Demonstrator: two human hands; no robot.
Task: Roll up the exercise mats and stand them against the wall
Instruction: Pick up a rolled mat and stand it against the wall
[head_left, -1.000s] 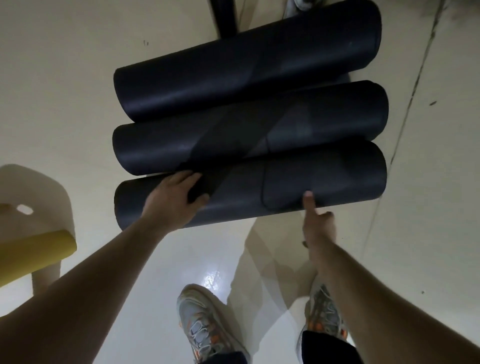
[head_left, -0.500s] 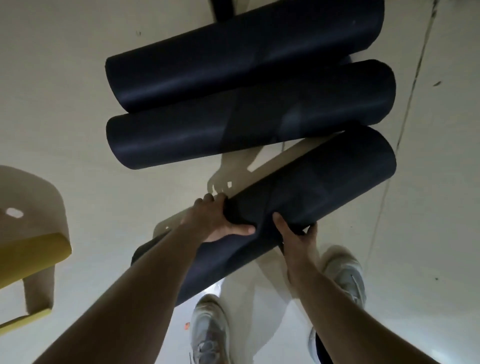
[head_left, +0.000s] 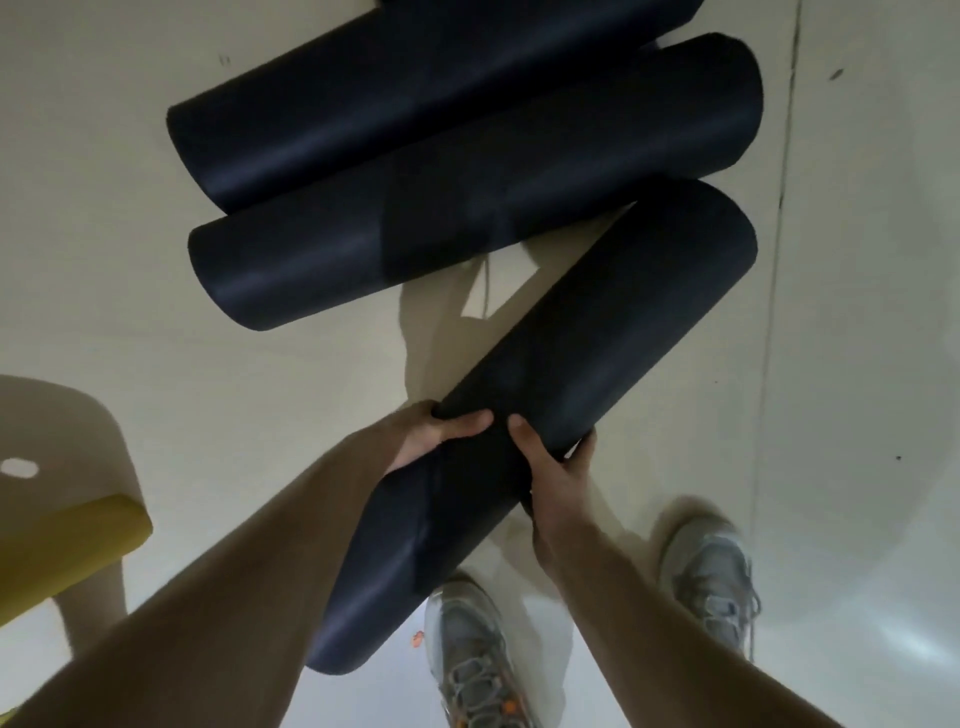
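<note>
1. Stool (head_left: 67, 545): yellow seat, far left, partly in view. It stands on the floor (head_left: 156, 322), well apart from the mats.

2. Left hand (head_left: 431, 436): grips the nearest mat (head_left: 587, 364) about mid-length, thumb laid over the top, the rest wrapped round the far side.

3. Nearest mat: black, fully rolled, held in both hands. Its long axis runs diagonally. The near end points down-left, toward the person, beside the left shoe (head_left: 478, 654). The far end points up-right, close to the right end of the middle mat (head_left: 467, 218); whether the two touch cannot be told.

4. Right hand (head_left: 556, 478): just beside the left on the same roll, thumb on top, fingers (head_left: 584, 449) curled round the right side.

5. Middle mat and far mat (head_left: 415, 98): both rolled, lying side by side on the floor. Their axes climb left to right at a shallower slant than the held roll.

6. Right shoe (head_left: 711, 571): on the floor, right of the held roll.

Step, as judged: all three mats in view are rolled, and the nearest is being taken up for standing. The next move calls for tipping its axis upright, one end down, and leaning it on a wall, which is not in view. The grip must stay firm so the roll does not loosen.
</note>
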